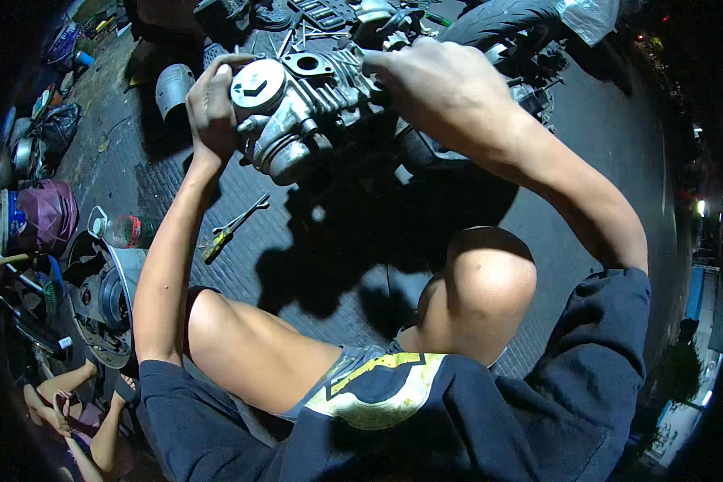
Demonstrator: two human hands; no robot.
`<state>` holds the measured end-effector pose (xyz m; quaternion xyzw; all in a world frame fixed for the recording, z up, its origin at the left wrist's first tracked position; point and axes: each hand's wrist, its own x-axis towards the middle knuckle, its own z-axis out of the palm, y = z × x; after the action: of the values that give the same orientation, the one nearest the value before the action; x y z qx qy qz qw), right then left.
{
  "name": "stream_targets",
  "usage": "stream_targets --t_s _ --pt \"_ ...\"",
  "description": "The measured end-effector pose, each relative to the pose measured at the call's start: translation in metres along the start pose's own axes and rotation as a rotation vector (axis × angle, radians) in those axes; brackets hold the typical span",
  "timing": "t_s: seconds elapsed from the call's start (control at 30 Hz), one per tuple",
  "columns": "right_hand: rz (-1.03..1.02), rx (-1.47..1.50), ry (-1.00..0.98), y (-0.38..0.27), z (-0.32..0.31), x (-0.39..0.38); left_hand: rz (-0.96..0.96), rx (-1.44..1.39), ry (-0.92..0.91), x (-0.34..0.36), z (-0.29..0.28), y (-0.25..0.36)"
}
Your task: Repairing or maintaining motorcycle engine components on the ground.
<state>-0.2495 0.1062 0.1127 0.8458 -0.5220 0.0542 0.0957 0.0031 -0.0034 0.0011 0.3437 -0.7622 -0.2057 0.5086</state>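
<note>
A grey metal engine assembly (pixel 305 120) with a finned cylinder, a round cap and an oval flange fills the upper middle of the view. My left hand (pixel 214 108) is closed on its left side, fingers curled by the round cap. My right hand (pixel 446 96) is closed at the right end near the fins; its fingertips and whatever they grip there are hidden. A wrench (pixel 251 211) and a yellow-handled tool (pixel 217 245) lie on the grey ground below the engine.
Metal parts and tools (pixel 305 16) lie beyond the engine, near a tire (pixel 498 28). A cylindrical part (pixel 173 92) is at upper left. A plastic bottle (pixel 128 231), purple bag (pixel 46 213) and basin of parts (pixel 100 297) sit left. Another person (pixel 72 418) sits at lower left.
</note>
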Motion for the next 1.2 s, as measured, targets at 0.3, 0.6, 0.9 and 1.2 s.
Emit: stream_targets --t_s 0.3,0.6,0.9,1.2 --pt "-0.027 0.117 0.001 0.012 0.0 -0.023 0.049 0.038 0.013 -0.001 0.003 -0.001" --pt "-0.123 0.032 -0.008 0.022 -0.009 -0.003 -0.031 -0.059 0.021 -0.003 -0.001 0.003" --pt "0.127 0.487 -0.461 0.027 -0.025 0.017 0.389 0.286 -0.058 0.002 -0.006 -0.011" --pt "-0.1 0.358 -0.1 -0.065 0.008 -0.091 0.516 0.399 -0.033 0.002 -0.007 -0.024"
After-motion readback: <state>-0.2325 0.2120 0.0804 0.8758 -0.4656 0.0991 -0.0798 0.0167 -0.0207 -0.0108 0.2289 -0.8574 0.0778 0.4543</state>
